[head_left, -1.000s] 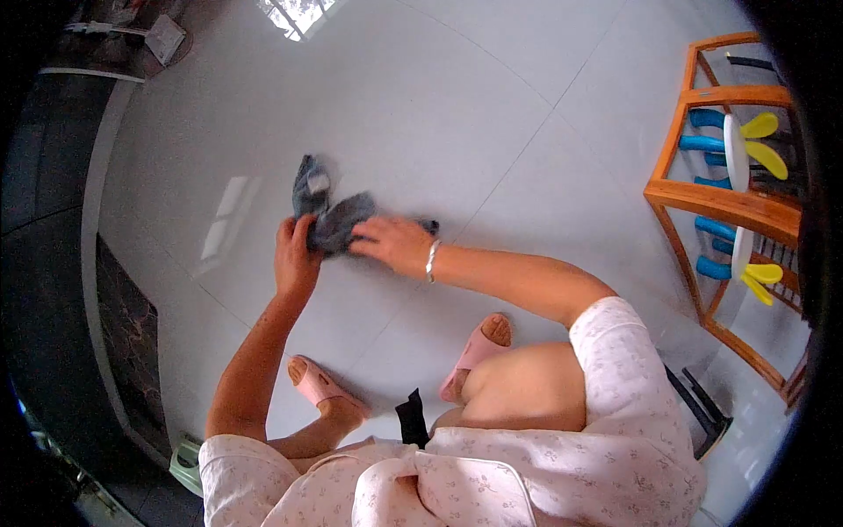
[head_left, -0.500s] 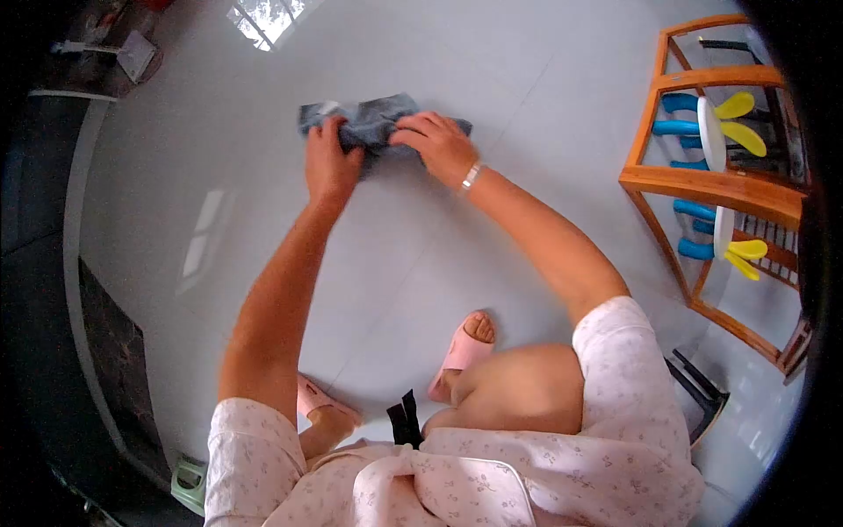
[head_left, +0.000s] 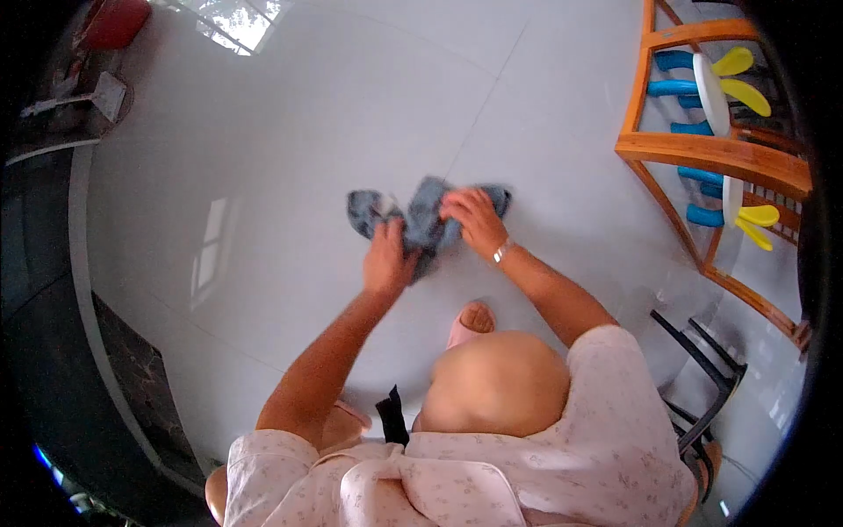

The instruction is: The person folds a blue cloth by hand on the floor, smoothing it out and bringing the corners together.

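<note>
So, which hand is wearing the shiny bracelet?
The right hand: a silvery bracelet circles its wrist, while the left hand has a bare wrist.

The glossy, pale tiled floor (head_left: 290, 132) carries a rumpled grey-blue cloth (head_left: 427, 213) and pink slipper (head_left: 456, 331).

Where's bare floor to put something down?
Floor is bare beyond the cloth, between cloth and dark cabinet, and between cloth and wooden frame. Crowded: under the left hand and right hand, around the front sandal, beside the black legs.
</note>
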Motion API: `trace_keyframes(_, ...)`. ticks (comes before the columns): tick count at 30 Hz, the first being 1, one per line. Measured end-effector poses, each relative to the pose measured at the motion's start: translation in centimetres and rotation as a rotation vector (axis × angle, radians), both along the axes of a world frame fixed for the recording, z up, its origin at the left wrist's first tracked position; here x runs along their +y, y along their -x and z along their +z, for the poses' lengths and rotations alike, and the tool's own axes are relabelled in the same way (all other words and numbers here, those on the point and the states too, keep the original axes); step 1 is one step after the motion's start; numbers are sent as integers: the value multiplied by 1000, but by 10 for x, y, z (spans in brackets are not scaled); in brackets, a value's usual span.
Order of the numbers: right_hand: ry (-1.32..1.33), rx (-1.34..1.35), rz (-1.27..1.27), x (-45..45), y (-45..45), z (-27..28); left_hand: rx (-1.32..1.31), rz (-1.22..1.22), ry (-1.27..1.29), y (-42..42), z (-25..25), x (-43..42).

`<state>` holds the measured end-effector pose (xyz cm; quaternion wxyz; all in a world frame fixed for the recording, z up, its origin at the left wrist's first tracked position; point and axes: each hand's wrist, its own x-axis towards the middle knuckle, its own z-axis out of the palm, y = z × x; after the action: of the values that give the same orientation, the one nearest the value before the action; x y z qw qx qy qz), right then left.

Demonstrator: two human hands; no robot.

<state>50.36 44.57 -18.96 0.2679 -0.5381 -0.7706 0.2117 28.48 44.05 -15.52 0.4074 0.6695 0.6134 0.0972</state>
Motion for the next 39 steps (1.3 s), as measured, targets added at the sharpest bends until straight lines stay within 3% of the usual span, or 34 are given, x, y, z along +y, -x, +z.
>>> trace_keyframes(1, -17, 4, -14, 31, 6, -2, -22, 40, -146, 4, -17, 19)
trace_keyframes(4, -55, 6, -9, 113, 20, -1, -16, 210, -232, 6, -22, 87)
trace_keyframes(6, 13, -17, 39, 151, 29, 6, -29, 247, -94, 13, -9, 119)
trace_keyframes(8, -10, -5, 81, 159, 32, 27, -8, 277, -149, 17, 4, 118)
trace_keyframes(11, -261, 59, 44, 133, 16, 61, -217, 309, -217, 11, 33, 85)
trace_keyframes(13, -309, 63, -21, 97, -3, 77, -259, 251, -133, 5, 51, 50)
trace_keyframes(16, -208, -85, -106, 24, -36, 90, -149, 35, -72, 0, 44, 4)
trace_keyframes(18, -146, -131, -129, -23, -55, 69, -215, 96, 155, -4, 42, -15)
trace_keyframes(20, 213, -69, -183, -60, -67, 47, -194, 68, 134, -10, 47, -23)
trace_keyframes(22, 260, -58, -189, -76, -65, 49, -105, -171, -97, -14, 54, -24)
trace_keyframes(24, 298, -47, -187, -81, -62, 49, -41, -262, -120, -15, 63, -25)
trace_keyframes(26, 235, 48, -447, -81, -59, 50, 92, -401, -239, -16, 72, -23)
trace_keyframes(30, 342, 115, -664, -69, -36, 25, -33, -441, -466, -18, 64, -27)
trace_keyframes(32, 320, -220, -669, -52, -8, 16, -39, -400, -393, -21, 52, -34)
trace_keyframes(34, 218, -232, -593, -30, 12, 8, -93, -234, -340, -19, 23, -44)
trace_keyframes(39, 103, -182, -374, 36, 49, 7, -152, 73, -130, 0, 8, -23)
